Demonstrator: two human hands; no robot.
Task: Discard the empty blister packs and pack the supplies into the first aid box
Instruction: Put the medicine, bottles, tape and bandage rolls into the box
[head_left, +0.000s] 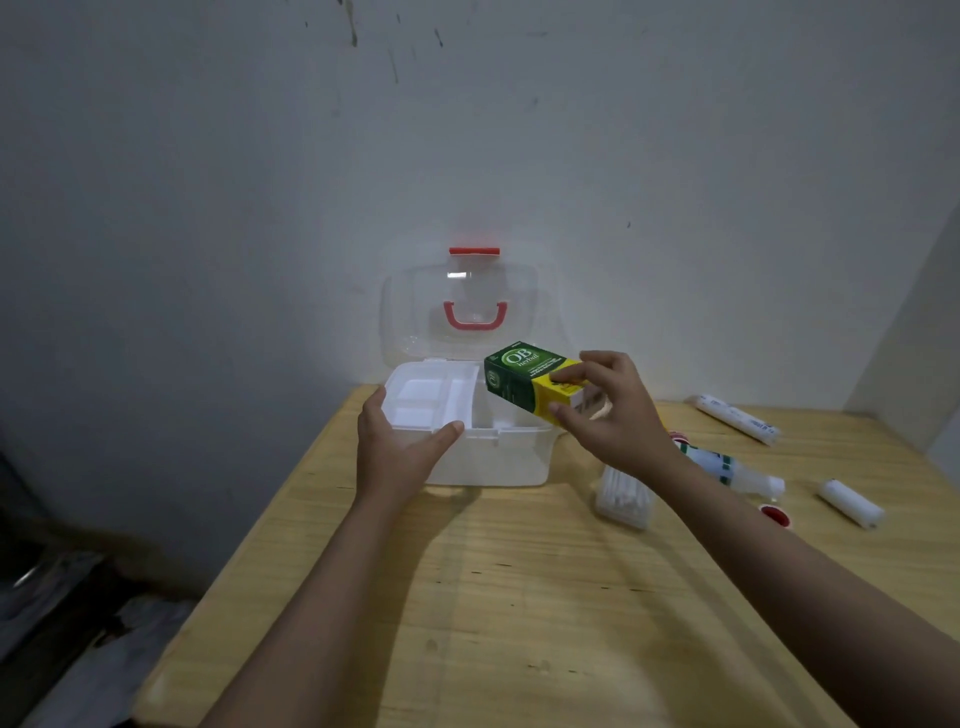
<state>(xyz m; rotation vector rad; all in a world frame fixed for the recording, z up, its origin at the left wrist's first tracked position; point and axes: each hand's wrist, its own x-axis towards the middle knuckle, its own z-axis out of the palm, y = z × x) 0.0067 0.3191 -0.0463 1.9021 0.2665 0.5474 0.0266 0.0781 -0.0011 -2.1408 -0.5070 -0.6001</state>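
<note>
The white first aid box (498, 457) stands open at the table's far edge, its clear lid (467, 312) with red handle leaning back against the wall. A white divided tray (431, 400) sits in the left half of the box. My left hand (400, 447) grips the tray's front left corner, thumb on the rim. My right hand (613, 415) holds a green and yellow medicine carton (524, 382) tilted over the box's right half. No blister packs are visible.
On the wooden table (519, 597) right of the box lie a pack of cotton swabs (623, 499), a white bottle (727, 467), a red cap (775, 515) and two white bandage rolls (737, 418) (851, 503). The table's left edge drops to a dark floor.
</note>
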